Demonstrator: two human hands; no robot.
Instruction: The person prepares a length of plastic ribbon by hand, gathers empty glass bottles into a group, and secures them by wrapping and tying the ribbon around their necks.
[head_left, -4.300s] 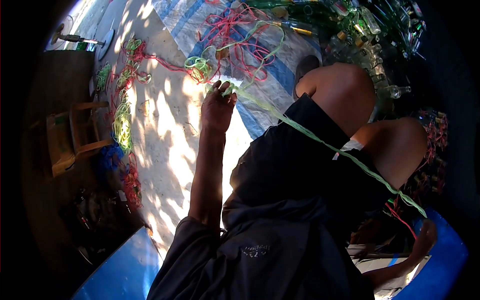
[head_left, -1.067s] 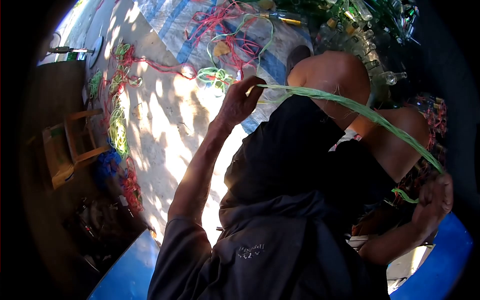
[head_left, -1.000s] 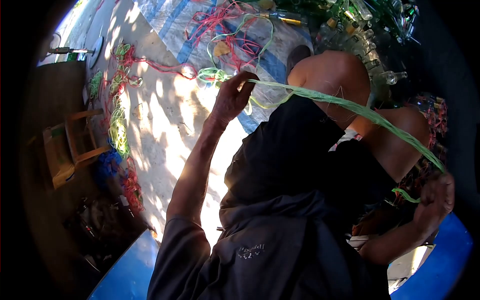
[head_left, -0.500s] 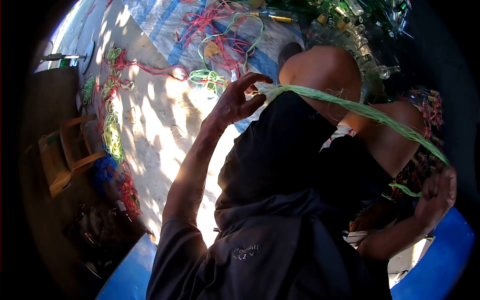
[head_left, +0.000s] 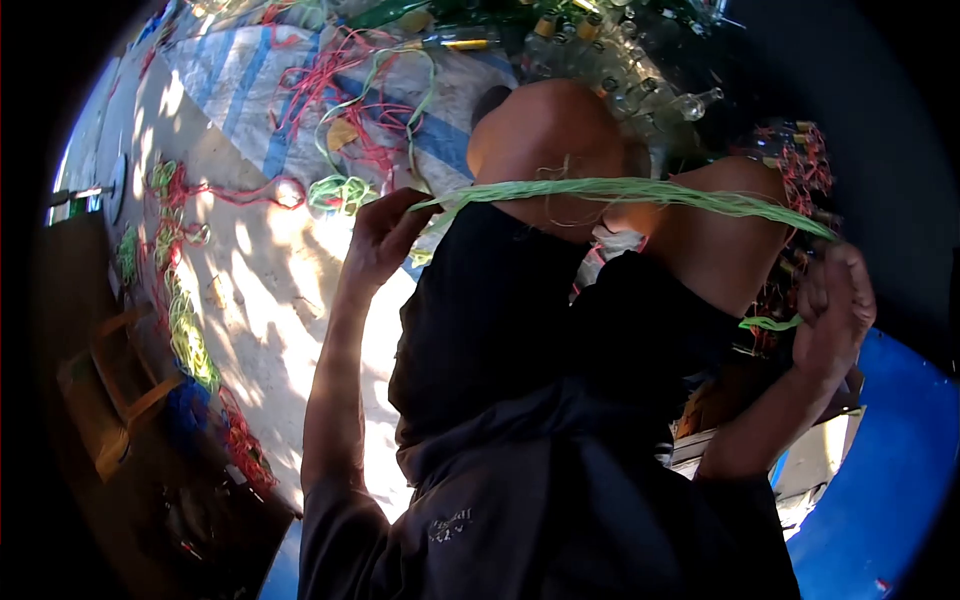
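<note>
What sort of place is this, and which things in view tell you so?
Probably a makeshift, partly outdoor work area: the ground is sun-dappled, a blue-striped sheet is spread over part of it, and glass bottles are clustered nearby.

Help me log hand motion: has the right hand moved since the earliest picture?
Yes. Judged against the outermost clear bottle, the right hand, holding green strands, has moved up the view, nearer that bottle, even allowing for the camera's turn.

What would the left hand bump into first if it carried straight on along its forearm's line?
Probably the tangled red string on the striped tarp, just beyond the left hand here; depth is unclear, so it might pass above.
</note>
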